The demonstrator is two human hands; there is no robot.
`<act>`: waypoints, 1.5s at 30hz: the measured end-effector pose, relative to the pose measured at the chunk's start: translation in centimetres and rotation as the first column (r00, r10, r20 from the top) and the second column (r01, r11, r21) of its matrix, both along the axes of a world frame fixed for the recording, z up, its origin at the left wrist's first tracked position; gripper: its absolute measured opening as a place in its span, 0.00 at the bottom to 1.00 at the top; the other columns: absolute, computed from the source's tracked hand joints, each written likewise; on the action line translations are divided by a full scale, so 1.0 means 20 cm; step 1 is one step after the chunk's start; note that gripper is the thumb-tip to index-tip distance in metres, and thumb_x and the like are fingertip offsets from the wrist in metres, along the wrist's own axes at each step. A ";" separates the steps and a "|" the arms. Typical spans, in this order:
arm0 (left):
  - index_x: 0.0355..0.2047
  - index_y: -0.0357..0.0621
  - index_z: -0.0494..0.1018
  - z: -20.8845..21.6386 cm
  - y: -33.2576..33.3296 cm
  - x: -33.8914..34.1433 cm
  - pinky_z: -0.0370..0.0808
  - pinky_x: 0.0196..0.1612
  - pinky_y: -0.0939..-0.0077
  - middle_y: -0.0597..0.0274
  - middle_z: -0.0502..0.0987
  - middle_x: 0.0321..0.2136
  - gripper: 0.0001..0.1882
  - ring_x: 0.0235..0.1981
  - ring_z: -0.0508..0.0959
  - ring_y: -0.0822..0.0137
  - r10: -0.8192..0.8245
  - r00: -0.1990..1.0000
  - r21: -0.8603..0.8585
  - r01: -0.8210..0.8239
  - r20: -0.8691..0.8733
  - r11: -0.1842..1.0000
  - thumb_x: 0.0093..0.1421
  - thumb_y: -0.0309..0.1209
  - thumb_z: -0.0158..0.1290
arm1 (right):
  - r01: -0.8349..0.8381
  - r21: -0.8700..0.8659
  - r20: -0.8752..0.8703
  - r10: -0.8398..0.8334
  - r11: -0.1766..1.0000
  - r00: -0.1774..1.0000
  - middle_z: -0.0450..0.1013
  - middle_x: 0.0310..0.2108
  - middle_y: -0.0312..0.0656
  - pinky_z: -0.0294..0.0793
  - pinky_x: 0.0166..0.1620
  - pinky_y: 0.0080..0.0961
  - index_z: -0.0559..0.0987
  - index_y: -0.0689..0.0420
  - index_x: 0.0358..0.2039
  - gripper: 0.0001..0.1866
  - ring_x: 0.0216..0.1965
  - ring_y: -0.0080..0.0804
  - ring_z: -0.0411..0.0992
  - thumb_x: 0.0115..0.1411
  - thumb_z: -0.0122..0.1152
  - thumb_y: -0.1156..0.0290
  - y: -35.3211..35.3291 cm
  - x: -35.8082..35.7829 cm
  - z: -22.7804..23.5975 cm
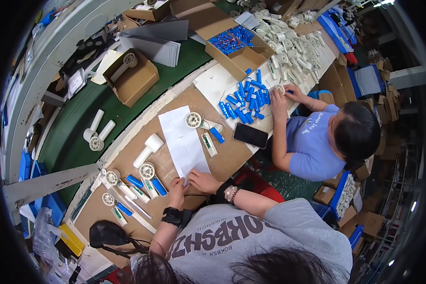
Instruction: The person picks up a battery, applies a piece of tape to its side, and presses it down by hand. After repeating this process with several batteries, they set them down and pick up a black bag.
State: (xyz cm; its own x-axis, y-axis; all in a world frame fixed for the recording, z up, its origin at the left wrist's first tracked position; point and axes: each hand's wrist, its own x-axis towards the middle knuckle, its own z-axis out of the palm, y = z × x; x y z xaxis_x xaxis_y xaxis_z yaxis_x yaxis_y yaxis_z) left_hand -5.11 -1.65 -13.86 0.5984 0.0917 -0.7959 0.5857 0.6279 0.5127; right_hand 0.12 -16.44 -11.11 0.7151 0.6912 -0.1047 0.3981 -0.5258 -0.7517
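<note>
A long white sheet of paper (pixel 175 128) lies across the brown work board in front of me. My left hand (pixel 177 193) and my right hand (pixel 202 181) meet at its near edge, fingers closed on the paper close together. To the left of the sheet lies a white handle-shaped plastic housing (pixel 148 150). Beyond my left hand is a round white fan part (pixel 147 171) with a green circuit board and a blue battery (pixel 159 187). Another round fan part (pixel 193 120) rests over the sheet's far right side, beside a blue battery (pixel 217 135) and a circuit board (pixel 208 144).
At right a co-worker (pixel 317 137) handles a white part near a pile of blue batteries (pixel 244 102). A black phone (pixel 251 136) lies between us. Left stand more fan parts (pixel 110 199) and a black pouch (pixel 110 234). A green conveyor (pixel 71 146) carries an open carton (pixel 137 87).
</note>
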 end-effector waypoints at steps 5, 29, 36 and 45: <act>0.25 0.41 0.66 -0.05 0.05 -0.01 0.75 0.32 0.78 0.66 0.69 0.21 0.05 0.24 0.71 0.74 -0.160 0.987 0.178 0.157 0.003 0.971 0.57 0.27 0.48 | -0.001 0.077 -0.087 0.008 0.997 0.996 0.63 0.35 0.41 0.70 0.30 0.30 0.69 0.55 0.33 0.06 0.30 0.43 0.68 0.55 0.50 0.69 -0.08 0.01 0.06; 0.31 0.36 0.68 0.41 0.19 0.20 0.71 0.25 0.80 0.58 0.74 0.22 0.09 0.22 0.74 0.70 -0.590 0.806 0.805 0.382 -0.048 0.455 0.53 0.29 0.52 | 0.645 -0.006 0.452 -0.574 0.764 0.683 0.67 0.43 0.51 0.70 0.39 0.38 0.42 0.46 0.60 0.42 0.38 0.49 0.70 0.48 0.52 0.78 -0.51 2.26 0.30; 0.32 0.35 0.69 0.47 0.16 0.25 0.71 0.26 0.81 0.59 0.74 0.23 0.09 0.23 0.75 0.72 -0.580 0.814 0.781 0.377 -0.024 0.498 0.54 0.28 0.51 | 0.634 -0.167 0.518 -0.479 0.755 0.708 0.69 0.35 0.51 0.70 0.38 0.40 0.48 0.50 0.58 0.38 0.35 0.50 0.70 0.48 0.51 0.80 -0.56 2.32 0.26; 0.33 0.35 0.69 0.62 0.14 0.40 0.72 0.28 0.80 0.57 0.74 0.24 0.09 0.25 0.75 0.69 -0.623 0.767 0.818 0.256 0.152 0.515 0.54 0.28 0.51 | 0.510 0.293 0.454 -0.587 0.809 0.671 0.66 0.25 0.42 0.68 0.32 0.26 0.55 0.54 0.55 0.32 0.25 0.32 0.68 0.48 0.50 0.84 -0.59 2.03 0.70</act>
